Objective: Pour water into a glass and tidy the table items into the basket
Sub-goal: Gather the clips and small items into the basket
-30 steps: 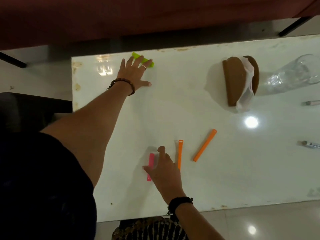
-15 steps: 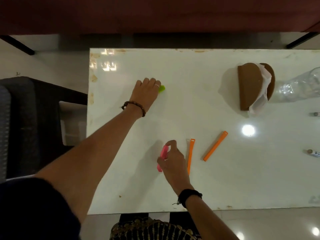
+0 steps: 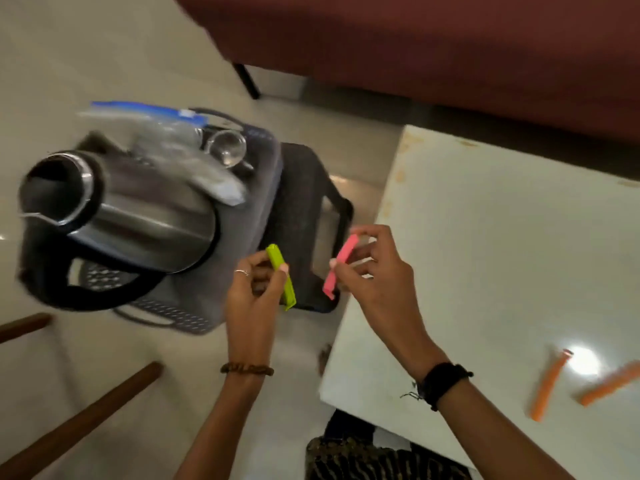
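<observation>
My left hand (image 3: 254, 289) pinches a green clip (image 3: 281, 276), and my right hand (image 3: 375, 268) pinches a pink clip (image 3: 341, 265). Both clips hang over the right end of the dark grey basket (image 3: 263, 202), which sits on the floor left of the white table (image 3: 502, 258). Inside the basket lie a steel kettle (image 3: 138, 209), a glass (image 3: 227, 148) and a plastic bag with a blue zip (image 3: 162, 133). Two orange clips (image 3: 549, 386) (image 3: 611, 382) lie on the table at the lower right.
A dark red sofa (image 3: 433, 39) runs along the far side. Two wooden legs (image 3: 76, 424) cross the tiled floor at the lower left. The image is blurred from head motion.
Both hands lifted their clips off the table and carried them left, over the basket. The view swung left, so the basket and kettle came into sight and the napkin holder left it.
</observation>
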Demonstrator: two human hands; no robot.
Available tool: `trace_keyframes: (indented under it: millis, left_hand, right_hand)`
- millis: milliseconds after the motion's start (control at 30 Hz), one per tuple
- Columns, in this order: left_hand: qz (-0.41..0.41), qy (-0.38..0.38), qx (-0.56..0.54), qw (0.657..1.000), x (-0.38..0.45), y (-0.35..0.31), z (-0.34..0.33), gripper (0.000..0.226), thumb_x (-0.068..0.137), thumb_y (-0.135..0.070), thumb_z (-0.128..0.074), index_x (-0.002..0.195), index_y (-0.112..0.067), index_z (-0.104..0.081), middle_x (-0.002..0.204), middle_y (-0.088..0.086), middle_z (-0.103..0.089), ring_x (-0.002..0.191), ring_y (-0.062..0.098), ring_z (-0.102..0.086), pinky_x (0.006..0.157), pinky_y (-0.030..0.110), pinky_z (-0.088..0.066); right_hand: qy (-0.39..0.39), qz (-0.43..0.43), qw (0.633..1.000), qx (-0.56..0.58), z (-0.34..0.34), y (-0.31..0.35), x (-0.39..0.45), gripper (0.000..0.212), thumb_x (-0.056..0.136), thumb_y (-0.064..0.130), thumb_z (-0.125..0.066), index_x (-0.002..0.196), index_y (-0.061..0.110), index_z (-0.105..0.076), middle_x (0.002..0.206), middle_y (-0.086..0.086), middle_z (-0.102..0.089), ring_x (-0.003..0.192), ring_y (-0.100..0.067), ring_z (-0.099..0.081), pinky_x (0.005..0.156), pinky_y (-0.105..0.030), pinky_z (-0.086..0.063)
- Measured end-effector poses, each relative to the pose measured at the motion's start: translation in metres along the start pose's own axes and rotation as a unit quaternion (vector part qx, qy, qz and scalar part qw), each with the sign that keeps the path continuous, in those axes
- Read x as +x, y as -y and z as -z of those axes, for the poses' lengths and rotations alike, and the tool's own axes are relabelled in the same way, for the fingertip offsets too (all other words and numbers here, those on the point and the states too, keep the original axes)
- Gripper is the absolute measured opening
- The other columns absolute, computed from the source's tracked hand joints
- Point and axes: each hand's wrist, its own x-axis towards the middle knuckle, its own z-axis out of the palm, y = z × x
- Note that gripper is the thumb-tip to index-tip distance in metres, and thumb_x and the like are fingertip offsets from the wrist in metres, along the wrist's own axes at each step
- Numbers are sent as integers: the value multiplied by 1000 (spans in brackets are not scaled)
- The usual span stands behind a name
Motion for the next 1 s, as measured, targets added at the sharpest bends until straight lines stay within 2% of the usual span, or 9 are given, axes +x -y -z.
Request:
trace_keyframes:
  millis: [133,233,333,433,500,633,733,833,1000]
  left_hand:
    - [-15,-91,149,985,31,9,76,16,83,-19,-63,94,-25,-53,72,-12,-59,66,-3,-57,63,14,-46]
    - [-10,-57,306,950,57,25,111,17,87,-39,-56,97,-25,-58,79,-6,-64,78,14,-61,66,25,-45]
    - [26,21,423,906,81,45,118,27,89,-43,-49,102,-22,-59,103,9,-67,99,29,-60,80,40,-49]
    - [44,76,455,886,89,61,110,28,89,-39,-49,107,-19,-58,108,13,-66,104,31,-58,86,45,-49]
    - [45,69,443,893,88,61,101,30,88,-38,-50,110,-18,-56,108,13,-64,104,32,-57,86,46,-48]
    - [-48,16,372,927,71,44,75,24,91,-33,-49,93,-10,-57,94,11,-62,90,26,-58,79,41,-48]
    - [-97,49,276,955,41,24,35,8,89,-17,-53,86,-11,-57,82,5,-61,76,12,-53,69,18,-42]
    - [-73,156,230,958,0,16,-23,4,89,-16,-53,85,-18,-55,82,-1,-60,77,11,-54,69,18,-42]
    - [-56,342,218,912,-101,22,-136,5,89,-19,-53,89,-17,-57,82,-4,-58,76,11,-55,70,23,-45]
  right_hand:
    - [63,20,996,-54,-90,27,19,29,80,32,-65,95,33,-40,77,5,-64,62,-15,-63,54,-35,-53]
    - [92,49,979,-177,-142,29,32,25,84,27,-61,94,25,-39,73,7,-59,63,-17,-58,50,-27,-39]
    - [135,65,940,-307,-172,17,40,20,87,19,-54,102,12,-43,83,-9,-64,76,-35,-61,57,-34,-39]
    - [160,94,897,-401,-182,7,46,23,90,20,-47,108,7,-45,95,-18,-65,86,-40,-60,59,-37,-36]
    - [155,104,900,-394,-179,6,50,24,89,18,-47,110,7,-46,93,-18,-65,84,-40,-60,58,-35,-35]
    - [116,97,951,-268,-147,12,49,23,89,18,-50,112,14,-52,88,-3,-67,81,-26,-63,68,-39,-51]
    - [33,60,978,-197,-94,3,37,17,89,19,-52,105,20,-55,75,10,-59,67,-9,-59,60,-28,-50]
    - [-54,-17,985,-162,-24,-19,11,16,89,20,-54,104,22,-53,77,9,-61,63,-12,-60,56,-29,-51]
    - [-187,-142,959,-159,118,-70,-62,14,89,22,-55,102,19,-53,85,-4,-67,64,-24,-63,62,-45,-54]
